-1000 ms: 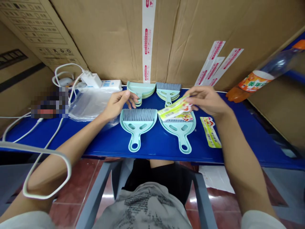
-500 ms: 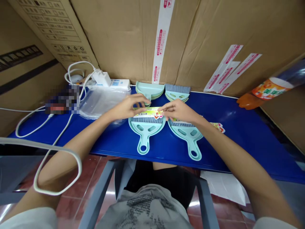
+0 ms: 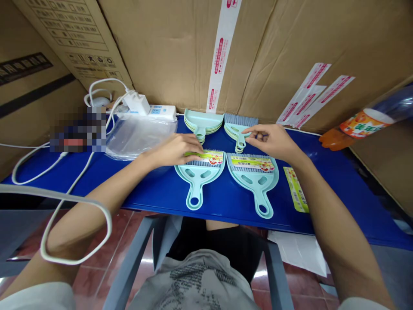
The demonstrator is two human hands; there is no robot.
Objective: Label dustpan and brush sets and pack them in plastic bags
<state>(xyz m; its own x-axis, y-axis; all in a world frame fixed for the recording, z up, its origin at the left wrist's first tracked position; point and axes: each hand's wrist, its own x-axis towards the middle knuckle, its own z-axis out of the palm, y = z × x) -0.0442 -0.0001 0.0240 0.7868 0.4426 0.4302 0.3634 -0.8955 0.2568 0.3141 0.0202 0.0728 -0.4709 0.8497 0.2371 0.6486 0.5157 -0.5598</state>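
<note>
Two pale green dustpans lie side by side on the blue table, each with a matching brush inside: the left set [image 3: 194, 183] and the right set [image 3: 256, 185]. A yellow label [image 3: 211, 156] rests across the left brush, another label [image 3: 251, 163] across the right one. My left hand [image 3: 182, 150] is at the left end of the left label, fingers bent; whether it grips is hidden. My right hand [image 3: 266, 137] is at the handles of the stacked brushes [image 3: 238, 129], its thumb and fingertips near the top handle. Stacked dustpans [image 3: 204, 120] stand beside them.
More yellow labels [image 3: 296, 189] lie to the right. Clear plastic bags [image 3: 140, 135], a white power strip [image 3: 163, 112] and cables are at the left. An orange drink bottle [image 3: 364, 122] is at the right. Cardboard [image 3: 174, 51] stands behind the blue table [image 3: 219, 202].
My right hand has left the left set's label and moved right and back to the stacked brushes. The right set and loose labels are now uncovered. My left hand remains near the left label.
</note>
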